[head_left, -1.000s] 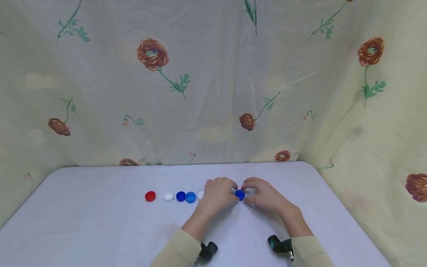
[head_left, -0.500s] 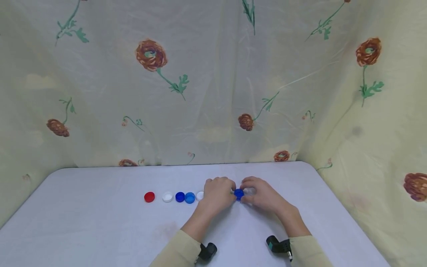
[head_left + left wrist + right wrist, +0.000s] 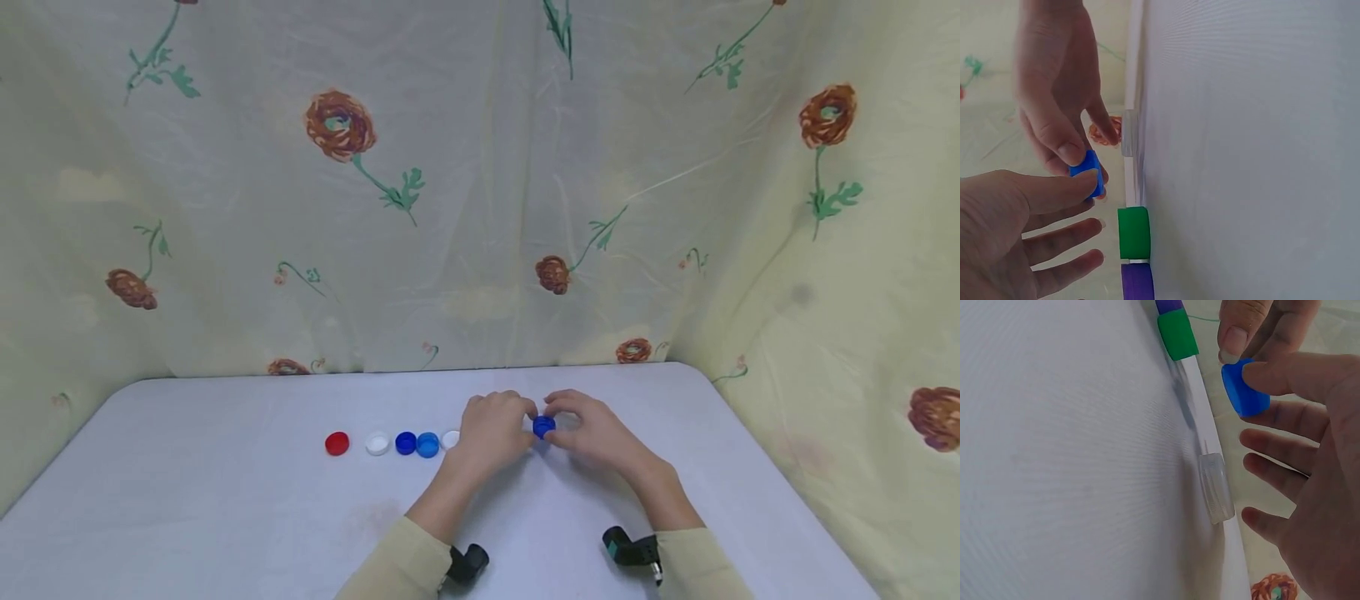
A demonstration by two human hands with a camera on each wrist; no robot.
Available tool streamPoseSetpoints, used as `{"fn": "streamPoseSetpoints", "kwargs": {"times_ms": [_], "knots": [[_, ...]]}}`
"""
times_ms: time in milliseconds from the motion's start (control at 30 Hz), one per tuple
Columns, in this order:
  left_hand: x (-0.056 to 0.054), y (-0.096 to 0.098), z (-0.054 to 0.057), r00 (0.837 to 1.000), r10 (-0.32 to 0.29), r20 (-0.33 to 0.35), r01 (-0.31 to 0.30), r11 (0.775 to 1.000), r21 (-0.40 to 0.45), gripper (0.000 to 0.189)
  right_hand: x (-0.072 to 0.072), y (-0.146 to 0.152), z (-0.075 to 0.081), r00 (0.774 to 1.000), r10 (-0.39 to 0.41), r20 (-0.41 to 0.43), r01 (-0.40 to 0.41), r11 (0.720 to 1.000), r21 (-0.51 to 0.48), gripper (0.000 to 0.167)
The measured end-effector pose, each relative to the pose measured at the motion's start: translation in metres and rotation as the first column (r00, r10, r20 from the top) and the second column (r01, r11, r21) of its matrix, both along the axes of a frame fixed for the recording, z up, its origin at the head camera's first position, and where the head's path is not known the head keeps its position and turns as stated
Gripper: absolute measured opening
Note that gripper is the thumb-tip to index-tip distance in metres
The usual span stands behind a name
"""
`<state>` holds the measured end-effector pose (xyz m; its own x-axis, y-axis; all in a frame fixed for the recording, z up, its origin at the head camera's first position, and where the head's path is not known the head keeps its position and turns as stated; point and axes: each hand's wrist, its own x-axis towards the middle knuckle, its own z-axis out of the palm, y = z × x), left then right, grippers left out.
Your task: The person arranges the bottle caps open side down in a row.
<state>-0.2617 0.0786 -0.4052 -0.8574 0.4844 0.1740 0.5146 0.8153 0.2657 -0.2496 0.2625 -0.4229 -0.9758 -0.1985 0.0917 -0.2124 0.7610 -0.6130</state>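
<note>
A blue bottle cap [image 3: 543, 427] is held off the table between both hands. My left hand [image 3: 495, 429] pinches one side of it, thumb across the cap in the left wrist view. My right hand [image 3: 596, 433] grips the other side between thumb and forefinger, its remaining fingers spread, as the right wrist view shows. Below the hands, a clear ribbed cap [image 3: 1216, 489] stands on the table by the right fingers. A green cap [image 3: 1134, 233] and a purple cap [image 3: 1138, 281] sit side by side near my left hand, which hides them in the head view.
Left of the hands, a row on the white table [image 3: 225, 500] holds a red cap [image 3: 337, 443], a white cap [image 3: 377, 443], a dark blue cap [image 3: 406, 442], a lighter blue cap [image 3: 427, 445] and a partly hidden white cap [image 3: 450, 439]. A flowered curtain [image 3: 465, 208] hangs behind.
The fingers of both hands have drawn in on the blue cap. It has come up slightly and away from me, with the hands moving along. The row of caps stays put.
</note>
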Motion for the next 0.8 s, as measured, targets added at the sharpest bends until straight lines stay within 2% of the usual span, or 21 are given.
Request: {"fn": "streamPoseSetpoints", "kwargs": {"times_ms": [267, 600, 800], "knots": [[-0.0003, 0.0025, 0.0009, 0.998, -0.013, -0.066, 0.014, 1.000, 0.011, 0.029, -0.0008, 0.0033, 0.0029, 0.999, -0.027, 0.043, 0.029, 0.998, -0.063, 0.013], [-0.0023, 0.0033, -0.0005, 0.978, -0.016, -0.209, 0.014, 1.000, -0.014, 0.029, -0.0018, 0.0065, 0.0085, 0.996, -0.007, 0.083, 0.020, 0.989, -0.148, 0.020], [-0.0024, 0.0023, 0.0006, 0.969, -0.008, -0.248, -0.003, 0.999, -0.044, 0.029, -0.0010, 0.0082, 0.0102, 0.995, -0.009, 0.099, 0.026, 0.985, -0.173, 0.027]]}}
